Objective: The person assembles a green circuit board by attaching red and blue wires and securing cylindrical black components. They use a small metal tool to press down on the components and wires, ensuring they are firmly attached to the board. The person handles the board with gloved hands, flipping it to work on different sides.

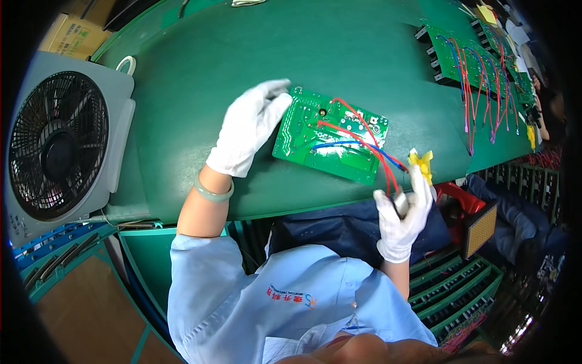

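A green circuit board (300, 142) lies tilted on the green table, its soldered side facing up. My left hand (248, 127), in a white glove, has its fingers and thumb at the board's upper left corner. From the board, red wires (350, 131) and a blue wire (339, 144) run rightward to my right hand (403, 221), also gloved in white. Their ends lie between its curled fingers and thumb, just past the board's lower right corner. A greyish piece also shows in that grasp, too small to name. Beside the fingertips is a crumpled yellow piece (422, 164).
A grey fan (60, 142) stands at the left. Several circuit boards with red, blue and purple wires (464, 60) sit at the far right. Green slotted racks (451, 285) and a red stool (458, 197) are below the table's right edge. Cardboard boxes (76, 36) are at the upper left.
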